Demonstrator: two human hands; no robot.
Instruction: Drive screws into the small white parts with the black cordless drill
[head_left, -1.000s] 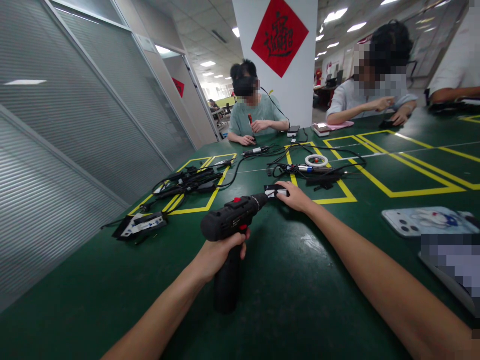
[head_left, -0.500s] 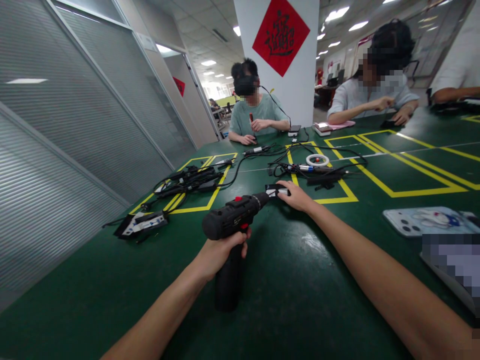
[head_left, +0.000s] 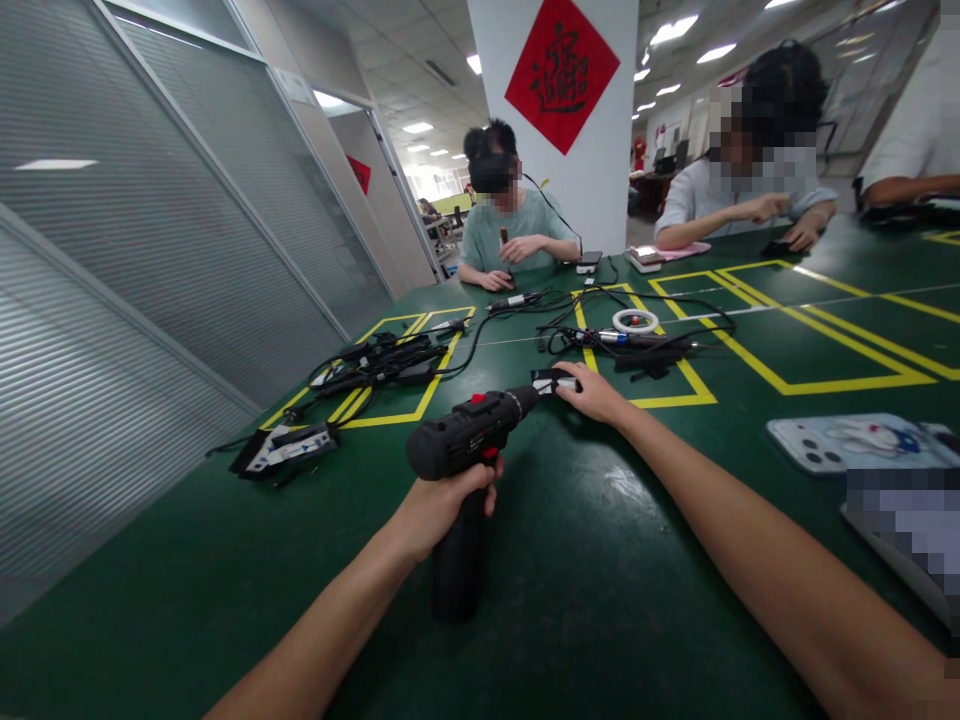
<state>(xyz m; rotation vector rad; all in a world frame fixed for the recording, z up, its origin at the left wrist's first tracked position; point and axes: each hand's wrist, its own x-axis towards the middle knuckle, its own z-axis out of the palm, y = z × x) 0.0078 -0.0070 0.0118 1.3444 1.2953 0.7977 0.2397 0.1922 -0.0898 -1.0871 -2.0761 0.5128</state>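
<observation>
My left hand [head_left: 457, 500] is wrapped round the grip of a black cordless drill [head_left: 469, 432] with red switches. The drill points forward and to the right, its chuck end close to a small black-and-white piece [head_left: 553, 381] on the green table [head_left: 600, 600]. My right hand [head_left: 592, 392] holds that piece at its right end, fingers bent over it. What the piece is, I cannot make out; the fingers cover part of it. The drill's tip meets or nearly meets the piece; which of the two, I cannot tell.
Tangled black cables [head_left: 382, 360] lie at the left, near a black-and-white strip bundle [head_left: 285, 450]. A white tape roll [head_left: 635, 321] and pen-like tools [head_left: 622, 340] lie ahead. A phone [head_left: 862, 443] is at the right. Co-workers sit across the table.
Almost nothing differs. The drill and my left hand have shifted very slightly to the right; my right hand stays on the piece.
</observation>
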